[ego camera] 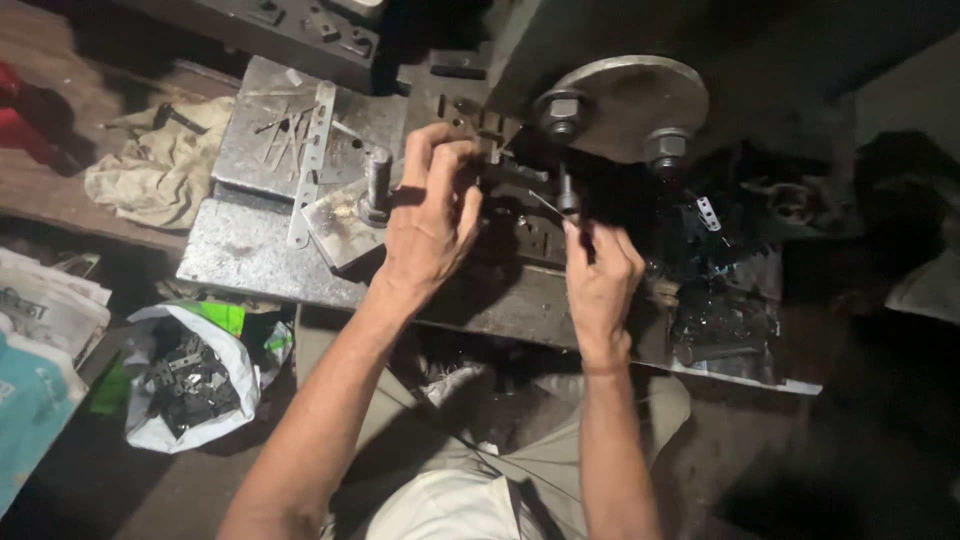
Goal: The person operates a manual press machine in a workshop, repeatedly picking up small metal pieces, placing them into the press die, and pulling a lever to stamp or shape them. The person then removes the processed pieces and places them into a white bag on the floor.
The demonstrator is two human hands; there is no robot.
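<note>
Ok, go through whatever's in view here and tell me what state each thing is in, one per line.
Left hand: fingers pinched at a small metal piece by the press die.
Right hand: closed around a thin rod, tip pointed into the die.
Round press plate: bolted, two large nuts on it.
Perforated metal strip: lying flat on the steel table.
White bag: open, holding dark metal parts.
Rag: crumpled.
</note>
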